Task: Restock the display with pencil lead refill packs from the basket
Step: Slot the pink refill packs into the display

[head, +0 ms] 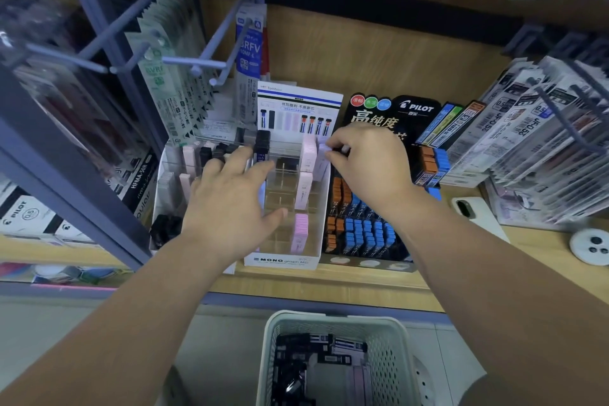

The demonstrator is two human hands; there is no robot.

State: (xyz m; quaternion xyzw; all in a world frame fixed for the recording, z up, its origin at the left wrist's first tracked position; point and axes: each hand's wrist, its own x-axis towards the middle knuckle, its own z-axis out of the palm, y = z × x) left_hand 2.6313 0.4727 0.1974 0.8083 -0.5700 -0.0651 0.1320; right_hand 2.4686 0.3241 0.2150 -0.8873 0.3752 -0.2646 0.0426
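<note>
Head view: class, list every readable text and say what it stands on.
"PILOT": black card header
"Tombow": white card header
"MONO graph MG": white cardboard display tray front
"BRFV": hanging blue refill pack
"HFMA-50R": black box, left
"JF-0.5": hanging clear refill packs, right
Print on pastel lead refill packs: too small.

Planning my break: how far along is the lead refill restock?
Roughly midway. Done: pink packs stand in the right column of the MONO display, black packs at rear left. In hand: the right hand pinches a pale pack at the rear right; the left hand lies spread over the display. Left: middle slots stand empty, and the basket holds more packs.
</note>
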